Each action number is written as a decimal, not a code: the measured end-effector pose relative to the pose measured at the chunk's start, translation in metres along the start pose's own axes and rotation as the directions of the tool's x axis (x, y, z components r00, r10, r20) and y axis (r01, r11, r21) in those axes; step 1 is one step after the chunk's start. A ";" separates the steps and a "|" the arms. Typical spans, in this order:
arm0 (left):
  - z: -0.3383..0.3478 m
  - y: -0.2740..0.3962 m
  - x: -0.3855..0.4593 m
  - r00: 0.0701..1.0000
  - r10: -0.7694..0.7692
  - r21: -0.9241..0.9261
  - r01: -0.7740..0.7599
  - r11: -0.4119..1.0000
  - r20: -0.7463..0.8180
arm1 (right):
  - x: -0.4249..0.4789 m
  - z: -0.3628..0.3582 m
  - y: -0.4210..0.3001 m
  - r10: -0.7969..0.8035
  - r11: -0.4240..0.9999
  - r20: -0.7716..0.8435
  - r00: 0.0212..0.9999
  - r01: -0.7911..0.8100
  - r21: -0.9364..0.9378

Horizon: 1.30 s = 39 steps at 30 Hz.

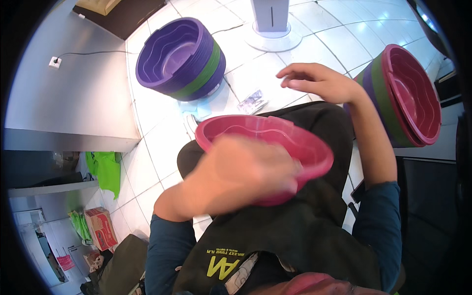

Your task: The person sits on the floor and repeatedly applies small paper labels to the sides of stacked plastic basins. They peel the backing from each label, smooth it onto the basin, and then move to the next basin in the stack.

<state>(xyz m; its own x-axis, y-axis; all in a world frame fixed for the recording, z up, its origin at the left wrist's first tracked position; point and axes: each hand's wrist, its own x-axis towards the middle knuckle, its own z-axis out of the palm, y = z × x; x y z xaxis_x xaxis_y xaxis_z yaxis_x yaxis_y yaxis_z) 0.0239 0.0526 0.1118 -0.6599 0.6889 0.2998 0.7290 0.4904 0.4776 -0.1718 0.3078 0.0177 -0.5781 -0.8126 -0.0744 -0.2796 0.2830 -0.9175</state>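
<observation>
A pink plastic basin [315, 158] rests tilted on the person's lap. My left hand [254, 166], blurred, reaches across its near side, with the fingertips by the rim; whether they grip it is not clear. Raised above the right knee, my right hand [317, 81] is empty, its fingers apart and slightly bent. To its right stands a stack of nested basins [381, 99], pink, green and purple. Beyond the lap, on the left, is another stack of purple and green basins [204, 73]. A small printed packet [252, 102] lies on the floor between the stacks.
A white pedestal [271, 18] with a round base stands on the tiled floor ahead. A cable runs to a wall socket [55, 62] at the left. Lower left are a green bag [107, 171] and a cardboard box [100, 228]. A dark cabinet [427, 191] stands at the right.
</observation>
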 end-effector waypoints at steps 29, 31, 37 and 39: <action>0.249 -0.404 -0.055 0.543 -0.785 -0.157 0.839 0.520 0.300 | 0.188 0.082 0.273 0.640 0.769 -0.109 0.761 -0.636 0.073; 0.257 -0.420 -0.065 0.608 -0.703 -0.204 0.791 0.577 0.368 | 0.194 0.086 0.278 0.585 0.806 -0.113 0.803 -0.591 -0.037; 0.244 -0.407 -0.046 0.654 -0.743 -0.359 0.733 0.578 0.142 | 0.192 0.075 0.301 0.276 0.934 -0.328 0.904 -0.332 -0.130; 0.236 -0.402 -0.044 0.633 -0.770 -0.359 0.739 0.570 0.081 | 0.192 0.069 0.285 0.246 0.962 -0.385 0.889 -0.271 -0.011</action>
<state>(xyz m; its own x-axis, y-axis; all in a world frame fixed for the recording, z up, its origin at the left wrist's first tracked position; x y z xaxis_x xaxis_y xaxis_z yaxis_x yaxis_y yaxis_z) -0.1975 -0.0488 -0.2887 -0.9642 0.1013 -0.2449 -0.1380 0.5970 0.7903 -0.3094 0.1971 -0.2854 -0.8781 -0.4569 -0.1418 -0.1209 0.4986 -0.8583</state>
